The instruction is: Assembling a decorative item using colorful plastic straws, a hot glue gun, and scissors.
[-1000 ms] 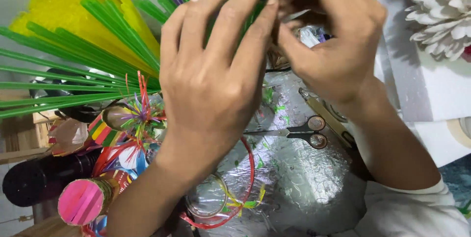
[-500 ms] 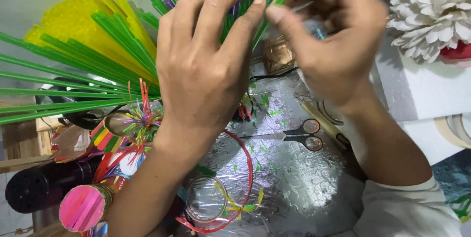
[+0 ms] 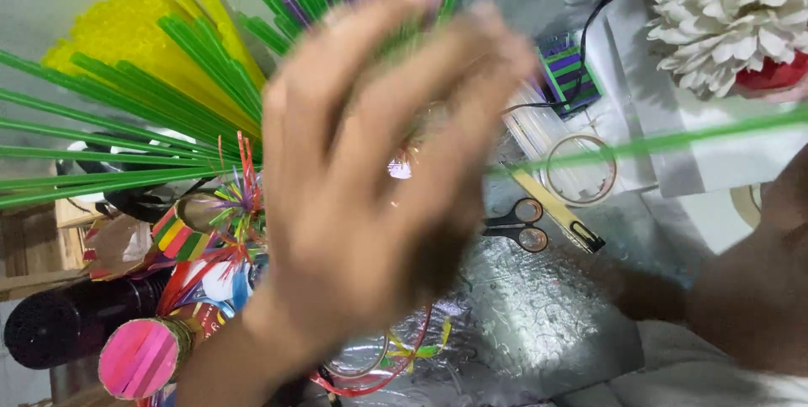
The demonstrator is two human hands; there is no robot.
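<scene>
Pulled rightward, green straw (image 3: 673,139) leaves left hand (image 3: 379,180).

A crinkled silver foil sheet (image 3: 539,323) covers the work surface. Black-handled scissors (image 3: 515,223) and a clear tape ring (image 3: 581,170) lie on it. A sheet of white paper (image 3: 673,154) rests at its right edge.

Our left hand (image 3: 379,180) fills the middle of the view, back toward us, motion-blurred, its fingers (image 3: 438,79) stretched up and held close together, the forearm running down to the lower left. Of our right side we see only the bare forearm (image 3: 749,289) at the right edge, angled up and outward. The right hand itself lies outside the view.
</scene>
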